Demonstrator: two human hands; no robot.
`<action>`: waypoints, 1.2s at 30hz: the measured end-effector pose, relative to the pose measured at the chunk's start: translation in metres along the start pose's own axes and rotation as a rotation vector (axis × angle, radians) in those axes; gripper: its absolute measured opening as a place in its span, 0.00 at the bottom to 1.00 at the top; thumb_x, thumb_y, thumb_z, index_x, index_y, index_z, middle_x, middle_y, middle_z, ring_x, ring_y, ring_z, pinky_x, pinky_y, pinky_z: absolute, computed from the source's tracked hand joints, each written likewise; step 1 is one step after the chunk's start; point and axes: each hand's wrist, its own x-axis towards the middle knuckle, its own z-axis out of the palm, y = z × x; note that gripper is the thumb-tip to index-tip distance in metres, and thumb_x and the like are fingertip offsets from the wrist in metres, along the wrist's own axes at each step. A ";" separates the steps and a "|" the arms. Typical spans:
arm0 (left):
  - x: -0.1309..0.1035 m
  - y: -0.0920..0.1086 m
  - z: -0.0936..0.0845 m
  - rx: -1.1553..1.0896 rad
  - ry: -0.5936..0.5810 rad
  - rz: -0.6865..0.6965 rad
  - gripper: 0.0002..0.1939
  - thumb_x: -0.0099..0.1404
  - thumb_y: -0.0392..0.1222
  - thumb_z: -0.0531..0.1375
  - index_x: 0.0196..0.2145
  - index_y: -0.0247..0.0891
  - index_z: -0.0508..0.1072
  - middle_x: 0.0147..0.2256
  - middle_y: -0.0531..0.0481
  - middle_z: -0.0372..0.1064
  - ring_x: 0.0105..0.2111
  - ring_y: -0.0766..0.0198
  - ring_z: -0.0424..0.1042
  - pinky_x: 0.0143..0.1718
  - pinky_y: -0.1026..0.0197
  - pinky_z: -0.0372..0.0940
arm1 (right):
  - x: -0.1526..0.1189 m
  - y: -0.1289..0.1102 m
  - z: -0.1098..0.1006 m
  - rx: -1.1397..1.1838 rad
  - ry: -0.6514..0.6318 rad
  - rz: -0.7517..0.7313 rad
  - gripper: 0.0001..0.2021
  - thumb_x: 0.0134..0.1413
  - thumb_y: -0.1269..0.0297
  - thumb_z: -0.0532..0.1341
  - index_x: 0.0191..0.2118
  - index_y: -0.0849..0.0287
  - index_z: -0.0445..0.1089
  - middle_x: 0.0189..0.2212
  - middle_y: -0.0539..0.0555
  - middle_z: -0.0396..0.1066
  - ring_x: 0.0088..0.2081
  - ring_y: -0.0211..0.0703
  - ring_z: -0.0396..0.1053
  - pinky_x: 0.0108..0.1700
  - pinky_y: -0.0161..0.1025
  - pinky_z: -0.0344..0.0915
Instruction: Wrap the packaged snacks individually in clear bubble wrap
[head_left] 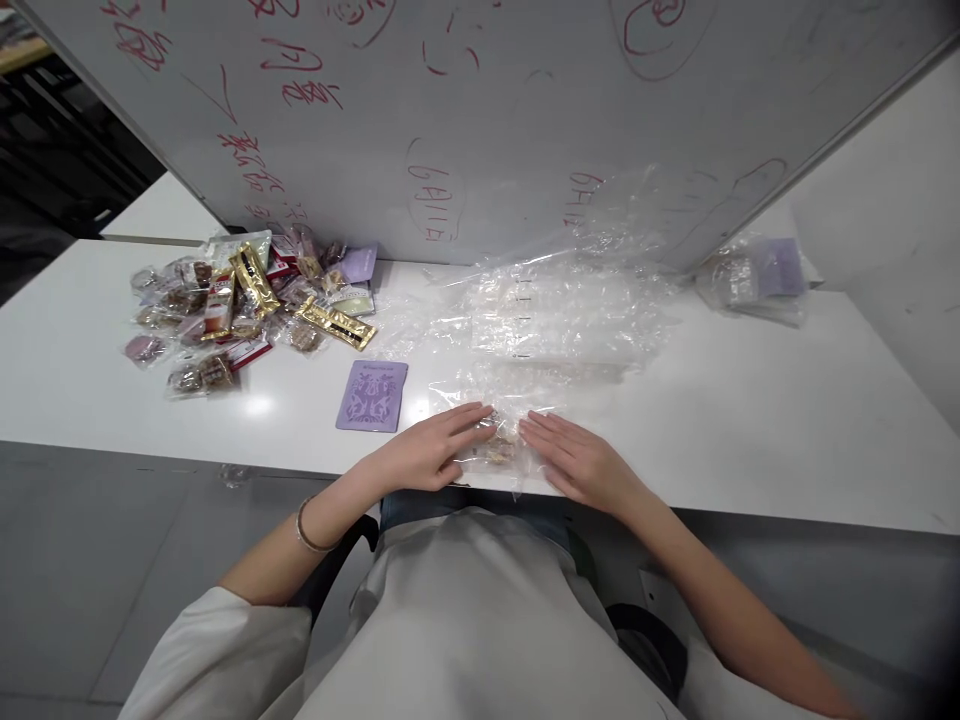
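Note:
A clear plastic bag (534, 462) lies near the table's front edge with small brownish wrapped snacks (495, 452) inside. My left hand (435, 448) rests at the bag's left side, fingers stretched over the film and the snacks. On the other side, my right hand (589, 465) presses lightly on the film with its fingers extended and side by side. Neither hand is wrapped round anything. Left of my left hand, a purple printed sachet (372, 396) lies flat on the table.
Clear plastic bags (570, 310) are spread behind my hands, against the whiteboard (510, 120) with red writing. At the left is a heap of wrapped snacks with gold bars (255, 280). A filled clear bag with a purple sachet (780, 268) stands at the right on the white table (750, 430).

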 end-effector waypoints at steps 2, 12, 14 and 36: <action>-0.004 0.000 -0.003 -0.076 -0.006 -0.007 0.36 0.62 0.28 0.52 0.67 0.45 0.57 0.68 0.43 0.50 0.67 0.51 0.53 0.64 0.45 0.59 | 0.000 0.003 0.000 0.040 -0.007 -0.034 0.28 0.65 0.75 0.53 0.68 0.54 0.57 0.60 0.53 0.67 0.64 0.47 0.61 0.64 0.53 0.64; 0.000 0.004 -0.006 -0.595 0.277 -0.358 0.13 0.69 0.45 0.58 0.47 0.42 0.79 0.47 0.46 0.78 0.47 0.56 0.77 0.47 0.55 0.73 | 0.006 0.000 0.002 0.385 0.130 0.461 0.14 0.68 0.62 0.53 0.46 0.51 0.77 0.41 0.52 0.79 0.44 0.47 0.75 0.45 0.46 0.73; 0.006 0.007 0.000 -0.655 0.373 -0.498 0.13 0.68 0.48 0.60 0.41 0.40 0.81 0.40 0.47 0.79 0.41 0.57 0.78 0.42 0.57 0.73 | 0.012 -0.002 0.002 0.451 0.165 0.598 0.15 0.67 0.58 0.53 0.39 0.53 0.77 0.38 0.53 0.79 0.43 0.47 0.75 0.43 0.44 0.72; -0.009 -0.005 0.001 0.123 0.145 -0.061 0.23 0.75 0.38 0.49 0.65 0.43 0.60 0.62 0.45 0.64 0.64 0.57 0.60 0.66 0.46 0.56 | 0.016 -0.002 0.010 -0.201 0.198 0.302 0.24 0.63 0.69 0.56 0.63 0.59 0.61 0.60 0.61 0.67 0.62 0.52 0.62 0.61 0.53 0.61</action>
